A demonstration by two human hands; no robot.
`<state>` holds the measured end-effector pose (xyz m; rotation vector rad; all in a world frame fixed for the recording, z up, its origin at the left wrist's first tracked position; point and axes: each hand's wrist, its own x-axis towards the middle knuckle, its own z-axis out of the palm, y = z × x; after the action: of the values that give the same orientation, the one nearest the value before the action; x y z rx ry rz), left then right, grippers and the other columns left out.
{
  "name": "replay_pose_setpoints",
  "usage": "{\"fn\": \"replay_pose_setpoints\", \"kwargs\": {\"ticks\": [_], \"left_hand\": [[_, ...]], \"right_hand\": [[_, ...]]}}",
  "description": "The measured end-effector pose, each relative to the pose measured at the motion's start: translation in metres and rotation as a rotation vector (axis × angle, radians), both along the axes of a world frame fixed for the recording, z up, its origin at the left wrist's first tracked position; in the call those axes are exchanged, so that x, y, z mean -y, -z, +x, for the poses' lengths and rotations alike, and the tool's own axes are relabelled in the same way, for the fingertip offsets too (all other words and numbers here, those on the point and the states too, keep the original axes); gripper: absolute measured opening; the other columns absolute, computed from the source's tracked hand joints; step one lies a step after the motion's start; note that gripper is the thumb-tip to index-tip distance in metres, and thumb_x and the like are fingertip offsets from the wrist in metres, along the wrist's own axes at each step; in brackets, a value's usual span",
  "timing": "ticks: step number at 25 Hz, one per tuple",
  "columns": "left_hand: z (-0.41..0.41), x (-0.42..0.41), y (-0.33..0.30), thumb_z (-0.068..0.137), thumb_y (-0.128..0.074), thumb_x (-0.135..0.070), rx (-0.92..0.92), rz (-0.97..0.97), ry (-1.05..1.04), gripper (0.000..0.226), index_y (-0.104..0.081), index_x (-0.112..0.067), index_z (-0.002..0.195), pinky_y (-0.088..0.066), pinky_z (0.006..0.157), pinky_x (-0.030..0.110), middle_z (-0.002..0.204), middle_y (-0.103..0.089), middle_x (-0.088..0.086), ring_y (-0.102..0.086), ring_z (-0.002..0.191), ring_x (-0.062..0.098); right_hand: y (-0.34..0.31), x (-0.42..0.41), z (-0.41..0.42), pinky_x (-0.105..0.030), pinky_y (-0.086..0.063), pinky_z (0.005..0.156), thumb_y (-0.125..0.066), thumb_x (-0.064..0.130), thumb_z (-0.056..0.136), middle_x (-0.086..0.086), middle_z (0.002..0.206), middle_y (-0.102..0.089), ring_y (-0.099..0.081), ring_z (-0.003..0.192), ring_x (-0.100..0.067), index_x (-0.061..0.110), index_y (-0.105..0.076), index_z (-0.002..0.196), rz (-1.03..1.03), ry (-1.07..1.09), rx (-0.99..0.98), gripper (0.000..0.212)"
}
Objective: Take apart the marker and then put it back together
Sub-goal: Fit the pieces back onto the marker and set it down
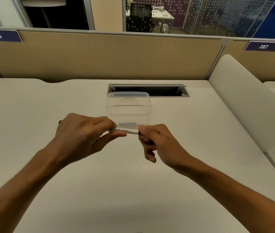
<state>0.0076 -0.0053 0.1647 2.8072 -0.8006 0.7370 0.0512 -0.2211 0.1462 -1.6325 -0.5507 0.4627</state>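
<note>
1. Marker [125, 130] is the thing to take apart. The head view is the only view. It shows the marker held level in the air above the white desk [192, 148], between two hands. A clear plastic box [128, 105] sits on the desk just behind it.

2. The left hand [81, 132] holds the white body. Its thumb is under the body and its curled fingers are on top, so they pinch it.

3. The right hand [157, 142] holds the dark end, which looks like the cap. The thumb and first finger are pressed tight on that end. The other fingers curl under the palm and touch nothing.

4. The step looks like pulling the cap off, or maybe pushing it on. One picture cannot tell which.

5. To do it well, the person should keep the body still with the left hand. The right hand should move straight along the marker and not bend it sideways. A small twist may help if the cap sticks.

6. The person should keep the hands over the desk, so a dropped part stays close.
</note>
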Motion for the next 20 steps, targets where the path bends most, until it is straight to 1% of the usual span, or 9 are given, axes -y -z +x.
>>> {"fn": "replay_pose_setpoints", "kwargs": {"ticks": [2, 3, 4, 7, 9, 12, 14, 17, 20], "left_hand": [[0.001, 0.000, 0.001, 0.088, -0.051, -0.046, -0.042, 0.000, 0.019, 0.041, -0.070, -0.013, 0.073, -0.027, 0.044, 0.011, 0.056, -0.067, -0.002, -0.050, 0.034, 0.019], [0.002, 0.001, 0.002, 0.088, -0.048, -0.048, -0.076, -0.034, 0.019, 0.044, -0.071, -0.014, 0.074, -0.034, 0.039, 0.016, 0.057, -0.067, -0.001, -0.052, 0.036, 0.020], [0.002, 0.001, 0.002, 0.089, -0.047, -0.051, -0.104, -0.081, 0.011, 0.046, -0.071, -0.014, 0.074, -0.039, 0.038, 0.022, 0.056, -0.066, -0.002, -0.053, 0.038, 0.019], [0.005, -0.001, 0.003, 0.087, -0.046, -0.055, -0.182, -0.230, -0.002, 0.047, -0.071, -0.016, 0.076, -0.036, 0.041, 0.021, 0.051, -0.057, -0.007, -0.043, 0.040, 0.007], [0.006, -0.002, 0.003, 0.086, -0.049, -0.055, -0.249, -0.300, 0.015, 0.045, -0.070, -0.017, 0.077, -0.029, 0.042, 0.021, 0.048, -0.049, -0.011, -0.036, 0.040, 0.004], [0.005, -0.004, 0.004, 0.085, -0.051, -0.054, -0.343, -0.388, 0.043, 0.042, -0.071, -0.018, 0.078, -0.028, 0.041, 0.023, 0.046, -0.048, -0.010, -0.037, 0.039, 0.010], [0.004, -0.003, 0.004, 0.084, -0.052, -0.055, -0.384, -0.450, 0.046, 0.042, -0.072, -0.018, 0.079, -0.027, 0.042, 0.025, 0.046, -0.048, -0.007, -0.037, 0.041, 0.013], [0.003, 0.001, 0.004, 0.084, -0.052, -0.056, -0.373, -0.484, 0.039, 0.043, -0.074, -0.019, 0.081, -0.026, 0.043, 0.027, 0.046, -0.050, -0.002, -0.037, 0.042, 0.014], [0.003, 0.004, 0.004, 0.084, -0.052, -0.056, -0.358, -0.510, 0.051, 0.045, -0.075, -0.017, 0.084, -0.031, 0.041, 0.031, 0.050, -0.056, 0.000, -0.042, 0.043, 0.016]], "right_hand": [[0.000, 0.000, 0.000, -0.021, -0.037, 0.043, -0.038, 0.022, 0.103, 0.011, 0.046, -0.032, -0.034, 0.039, -0.013, 0.020, -0.042, 0.053, -0.003, -0.011, -0.146, 0.050], [0.000, 0.000, 0.000, -0.022, -0.038, 0.043, -0.039, 0.022, 0.103, 0.011, 0.047, -0.035, -0.036, 0.041, -0.012, 0.017, -0.043, 0.056, -0.016, -0.002, -0.095, 0.048], [0.002, 0.000, 0.000, -0.026, -0.039, 0.043, -0.040, 0.023, 0.103, 0.011, 0.048, -0.038, -0.038, 0.042, -0.012, 0.016, -0.045, 0.060, -0.059, 0.030, 0.079, 0.043], [0.006, 0.006, 0.003, -0.030, -0.037, 0.042, -0.042, 0.027, 0.100, 0.009, 0.058, -0.048, -0.041, 0.045, -0.012, 0.018, -0.053, 0.079, -0.357, 0.152, 0.958, 0.024], [0.005, 0.010, 0.009, -0.029, -0.035, 0.040, -0.045, 0.025, 0.098, 0.002, 0.066, -0.057, -0.043, 0.046, -0.015, 0.012, -0.059, 0.086, -0.430, 0.123, 1.220, 0.023], [0.003, 0.011, 0.014, -0.027, -0.034, 0.041, -0.043, 0.025, 0.098, -0.003, 0.071, -0.060, -0.044, 0.047, -0.019, 0.009, -0.059, 0.088, -0.406, 0.084, 1.281, 0.025], [0.004, 0.011, 0.012, -0.024, -0.029, 0.043, -0.036, 0.027, 0.101, -0.003, 0.069, -0.058, -0.037, 0.048, -0.016, 0.012, -0.053, 0.088, -0.368, 0.080, 1.269, 0.026], [0.005, 0.008, 0.008, -0.023, -0.027, 0.043, -0.030, 0.026, 0.101, 0.003, 0.063, -0.044, -0.030, 0.048, -0.011, 0.007, -0.051, 0.081, -0.260, 0.051, 1.124, 0.035], [0.000, 0.006, 0.005, -0.018, -0.026, 0.043, -0.035, 0.023, 0.100, 0.009, 0.062, -0.036, -0.029, 0.045, -0.009, 0.008, -0.048, 0.077, -0.237, 0.025, 1.024, 0.030]]}}
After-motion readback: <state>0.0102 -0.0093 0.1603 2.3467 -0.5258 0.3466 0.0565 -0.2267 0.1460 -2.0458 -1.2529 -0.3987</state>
